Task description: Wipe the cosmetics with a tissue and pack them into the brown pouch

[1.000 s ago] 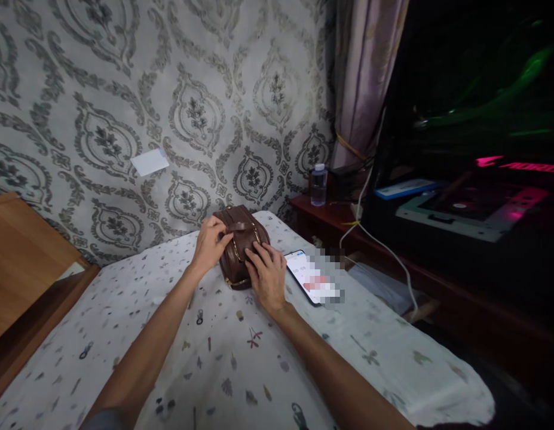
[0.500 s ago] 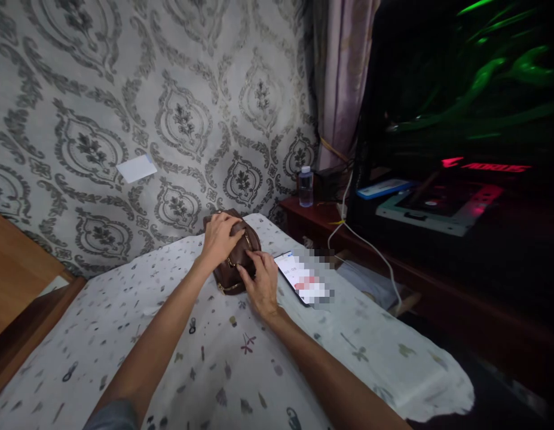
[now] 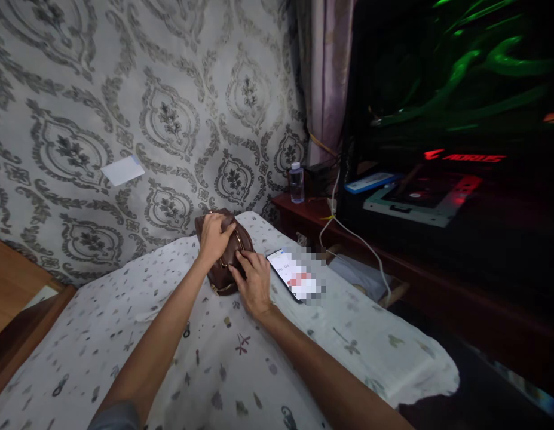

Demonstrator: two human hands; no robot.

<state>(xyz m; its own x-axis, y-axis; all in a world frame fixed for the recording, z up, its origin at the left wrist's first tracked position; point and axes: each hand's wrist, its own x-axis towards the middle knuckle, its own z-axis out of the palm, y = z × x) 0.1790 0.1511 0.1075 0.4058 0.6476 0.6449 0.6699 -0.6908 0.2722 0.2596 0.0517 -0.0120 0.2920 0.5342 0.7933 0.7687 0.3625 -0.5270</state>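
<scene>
A brown leather bag (image 3: 219,278) with gold-coloured zippers lies on the patterned bedsheet (image 3: 205,370), near the wall. Across its far upper part rests my left hand (image 3: 213,237), its fingers curled over the leather and its thumb close to a gold zipper. My right hand (image 3: 254,280) grips the near right side, thumb and fingers bent toward each other at the bag beside the zipper. The exact bit of leather or zipper between those fingertips is too small to make out. Just right of that hand a lit phone (image 3: 283,269), partly pixelated, lies face up.
Beyond the bed's right edge stands a dark red desk (image 3: 281,203) with a clear bottle (image 3: 297,184). A white cable (image 3: 361,239) hangs down from it. A dark glass-sided computer case (image 3: 460,197) fills the right side. Patterned wallpaper (image 3: 169,119) rises behind the bed.
The view has shifted slightly, so everything sits a little further left. Both hands stay on the bag with almost the same grip; the bag has barely moved on the sheet.
</scene>
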